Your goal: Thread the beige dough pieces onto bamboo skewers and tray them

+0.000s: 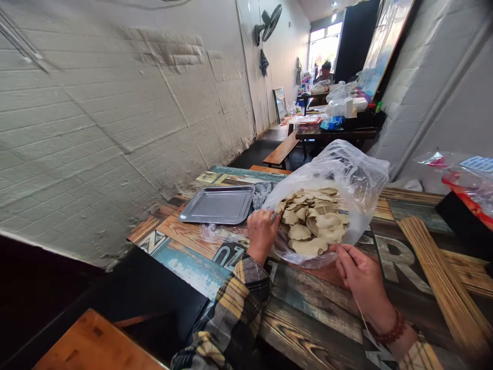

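Note:
A clear plastic bag (365, 180) lies opened on the table, full of thin, beige, flat pieces (308, 218) that look like sheets of dough or tofu skin. At the bag's left edge, my left hand (264, 234) is closed, its fingers curled on the plastic. My right hand (360, 275) is closed in a pinch at the bag's lower right rim. A thin bamboo skewer (361, 314) runs back from it under the palm toward the wrist. Its fingertips are close to the nearest piece; whether they touch it I cannot tell.
A metal tray (217, 204) sits left of the bag, beside a grey cloth (263, 194). On the right lies a bundle of bamboo skewers (439, 272), near a black box (462, 218) with red plastic. Behind are a bench (283, 149), more tables and a seated person (325, 74).

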`<action>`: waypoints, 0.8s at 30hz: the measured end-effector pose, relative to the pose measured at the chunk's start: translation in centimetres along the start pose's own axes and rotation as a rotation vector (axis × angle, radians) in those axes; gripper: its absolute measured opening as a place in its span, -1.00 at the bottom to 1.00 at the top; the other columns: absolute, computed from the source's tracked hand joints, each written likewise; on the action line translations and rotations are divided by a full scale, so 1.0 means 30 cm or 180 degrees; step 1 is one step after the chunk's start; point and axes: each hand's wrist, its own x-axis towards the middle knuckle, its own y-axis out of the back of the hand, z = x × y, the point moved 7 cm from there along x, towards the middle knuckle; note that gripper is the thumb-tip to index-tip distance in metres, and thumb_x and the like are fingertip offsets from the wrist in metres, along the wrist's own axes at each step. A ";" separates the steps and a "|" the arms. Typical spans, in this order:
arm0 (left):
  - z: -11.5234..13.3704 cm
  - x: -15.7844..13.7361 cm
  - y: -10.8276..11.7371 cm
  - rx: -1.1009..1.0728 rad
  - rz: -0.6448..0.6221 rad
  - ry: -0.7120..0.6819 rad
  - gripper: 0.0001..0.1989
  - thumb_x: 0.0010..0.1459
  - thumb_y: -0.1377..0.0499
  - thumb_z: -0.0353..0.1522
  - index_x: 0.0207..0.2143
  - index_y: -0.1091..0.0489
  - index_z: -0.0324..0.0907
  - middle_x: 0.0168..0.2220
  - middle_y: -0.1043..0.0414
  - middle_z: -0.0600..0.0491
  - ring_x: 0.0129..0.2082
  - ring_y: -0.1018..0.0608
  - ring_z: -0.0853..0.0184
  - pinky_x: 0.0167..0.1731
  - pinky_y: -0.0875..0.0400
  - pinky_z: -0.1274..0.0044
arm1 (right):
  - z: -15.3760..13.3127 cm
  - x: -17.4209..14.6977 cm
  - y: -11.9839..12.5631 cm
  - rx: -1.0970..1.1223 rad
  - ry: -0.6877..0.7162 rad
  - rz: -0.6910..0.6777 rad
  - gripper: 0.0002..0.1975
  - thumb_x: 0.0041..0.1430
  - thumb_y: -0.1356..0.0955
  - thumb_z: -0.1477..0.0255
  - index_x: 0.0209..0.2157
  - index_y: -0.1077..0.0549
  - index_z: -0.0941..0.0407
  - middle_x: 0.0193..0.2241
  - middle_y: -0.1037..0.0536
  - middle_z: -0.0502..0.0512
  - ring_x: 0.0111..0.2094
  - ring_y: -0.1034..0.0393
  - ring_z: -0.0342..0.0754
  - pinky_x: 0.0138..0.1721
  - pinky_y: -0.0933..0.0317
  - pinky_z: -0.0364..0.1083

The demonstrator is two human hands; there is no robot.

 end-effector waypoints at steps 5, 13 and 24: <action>-0.029 0.020 -0.032 -0.0475 -0.0047 0.0202 -0.82 0.14 -0.18 -0.27 -0.28 -0.52 -0.13 -0.31 -0.48 -0.02 -0.26 -0.43 0.25 -0.22 -0.22 0.46 | 0.013 0.005 0.003 -0.0011 0.0001 0.0017 -0.60 0.08 -0.36 0.10 -0.29 -0.46 0.18 -0.72 -0.15 -0.16 -0.70 0.05 -0.24 -0.72 0.17 -0.21; -0.093 0.037 -0.073 -0.1853 0.0231 0.0673 -0.85 0.04 -0.13 -0.44 -0.47 -0.51 -0.19 -0.49 -0.41 0.08 -0.42 -0.43 0.38 -0.34 -0.25 0.56 | 0.019 0.007 -0.002 0.0087 -0.0098 -0.0027 -0.63 0.07 -0.36 0.08 -0.32 -0.39 0.13 -0.72 -0.14 -0.18 -0.70 0.07 -0.24 -0.72 0.19 -0.22; -0.051 0.031 -0.059 -0.1005 0.0016 0.0324 -0.80 0.07 -0.23 -0.24 -0.33 -0.52 -0.18 -0.33 -0.45 -0.01 -0.26 -0.44 0.28 -0.21 -0.24 0.48 | 0.001 -0.001 -0.010 0.0075 -0.0068 0.0005 -0.64 0.08 -0.37 0.12 -0.30 -0.44 0.16 -0.73 -0.15 -0.19 -0.71 0.07 -0.26 -0.72 0.18 -0.24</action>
